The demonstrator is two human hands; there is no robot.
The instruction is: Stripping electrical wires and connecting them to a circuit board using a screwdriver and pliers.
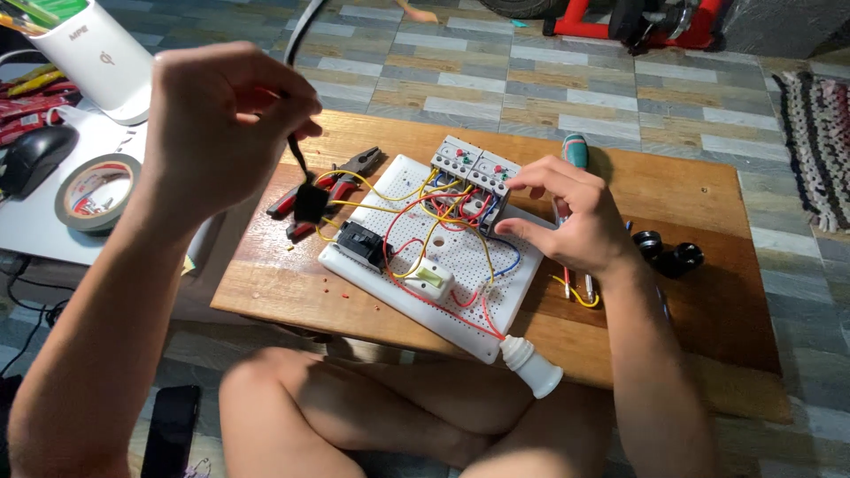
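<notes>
My left hand (217,124) is raised above the low wooden table (691,204), pinching a black cable (295,53) from which a small black plug (309,202) dangles. My right hand (575,212) rests on the right side of the grey circuit breakers (474,168), fingers touching them. The breakers sit at the far end of a white perforated board (460,257) wired with red, yellow and blue wires. On the board are also a black socket (361,243) and a white switch (430,280). A white lamp holder (533,366) hangs off its near corner.
Red-handled pliers (332,188) lie left of the board. A green-handled screwdriver (575,152) and black round parts (670,252) lie to the right. On a white desk at left are a tape roll (96,190), a black mouse (35,155) and a white container (97,53). A phone (170,429) lies on the floor.
</notes>
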